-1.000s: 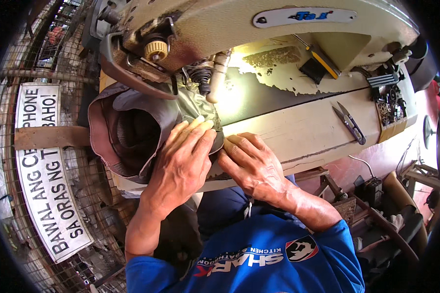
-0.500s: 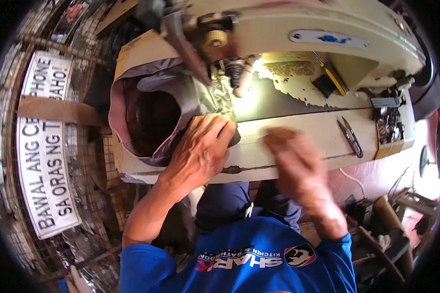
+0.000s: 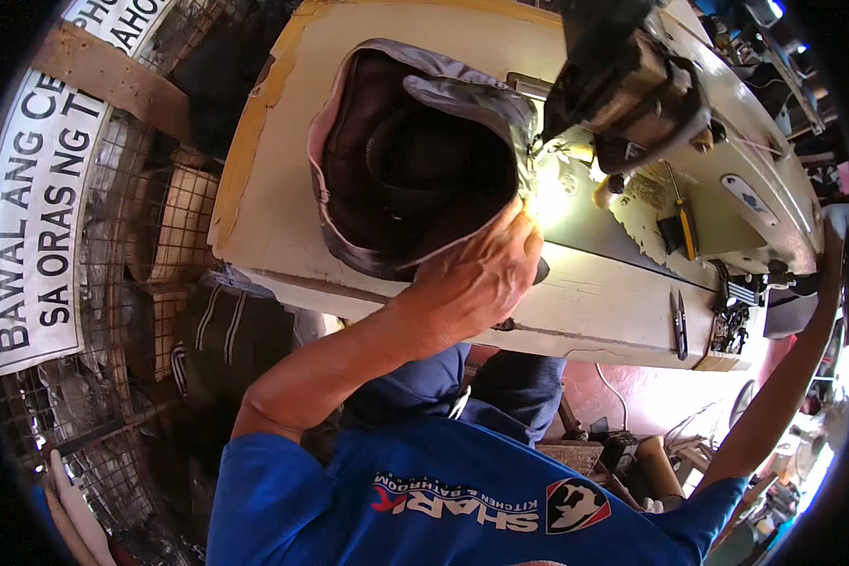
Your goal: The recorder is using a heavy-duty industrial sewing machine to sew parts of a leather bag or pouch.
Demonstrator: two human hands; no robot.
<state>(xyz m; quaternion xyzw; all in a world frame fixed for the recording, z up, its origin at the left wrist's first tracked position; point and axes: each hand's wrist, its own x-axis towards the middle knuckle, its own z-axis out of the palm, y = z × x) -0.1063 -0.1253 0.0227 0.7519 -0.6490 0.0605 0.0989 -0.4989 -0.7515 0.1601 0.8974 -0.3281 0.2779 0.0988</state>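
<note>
A grey, glossy bag-like piece (image 3: 354, 247) stands on the sewing machine's bed with its wide mouth up, its inside dark. My left hand (image 3: 486, 269) is closed on its near right edge, beside the lit needle area. That edge lies under the head of the sewing machine (image 3: 632, 104), and what the fingertips pinch is partly hidden. Stretched out to the far right, my right hand (image 3: 835, 236) is at the machine's handwheel end; its fingers are too small and dim to make out.
Thread snips (image 3: 679, 323) lie on the bed's right part. A yellow-handled screwdriver (image 3: 685, 226) rests under the machine arm, near a tray of small metal parts (image 3: 729, 325). Wire-mesh shelving (image 3: 113, 245) with a white sign (image 3: 42, 236) stands at the left.
My right hand has left the front of the bed and reached out to the machine's far right end. My left hand stays on the grey piece. The view has shifted left.
</note>
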